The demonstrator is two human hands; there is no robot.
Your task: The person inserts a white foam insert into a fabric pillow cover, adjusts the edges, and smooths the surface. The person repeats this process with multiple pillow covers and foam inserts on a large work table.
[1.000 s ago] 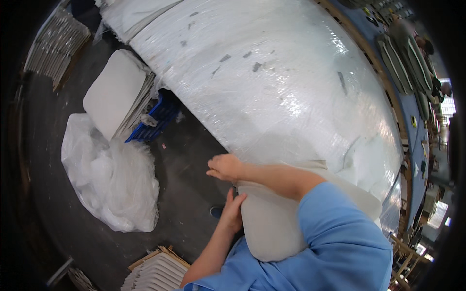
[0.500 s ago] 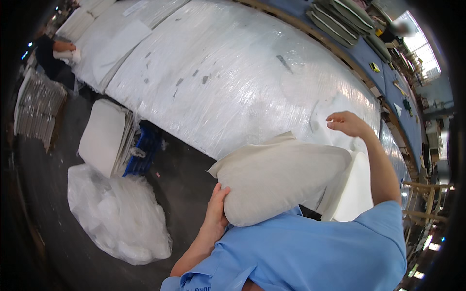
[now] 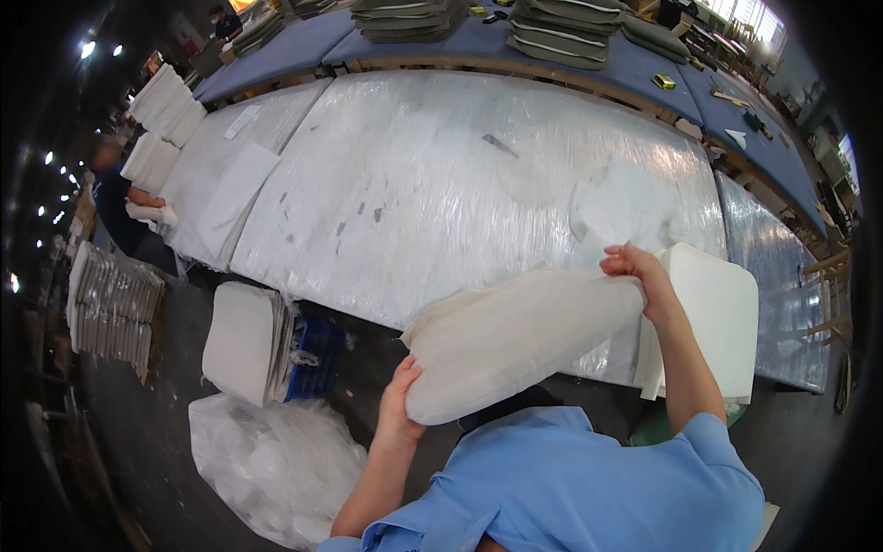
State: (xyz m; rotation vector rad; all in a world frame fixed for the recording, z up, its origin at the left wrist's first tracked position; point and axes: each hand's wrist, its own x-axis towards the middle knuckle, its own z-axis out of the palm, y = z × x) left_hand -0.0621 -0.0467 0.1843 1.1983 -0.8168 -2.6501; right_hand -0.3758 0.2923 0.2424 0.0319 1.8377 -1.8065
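Observation:
A cream fabric-covered cushion [image 3: 524, 340] is held up in front of my body, tilted, its right end higher than its left. My left hand [image 3: 401, 396] grips its lower left end, with the thumb and fingers on the edge. At the upper right end, my right hand [image 3: 639, 271] is closed round the corner, its fingertips curled above the cloth and its palm against the end. A loose flap of cloth shows along the cushion's far left edge. Just right of it stand upright white padded panels [image 3: 706, 313], partly hidden by my right forearm.
A wide table wrapped in clear plastic film [image 3: 432, 184] lies ahead, with a thin white sheet [image 3: 625, 202] on it. Blue-topped tables [image 3: 478, 46] bear grey-green pad stacks [image 3: 566, 28]. At left are white panels [image 3: 241, 340], a blue crate [image 3: 315, 359], a plastic bag [image 3: 276, 460] and a co-worker [image 3: 124, 207].
My right hand has come from above the table down onto the cushion's right end. The left hand keeps its grip. The view has tilted up, bringing the far tables into sight.

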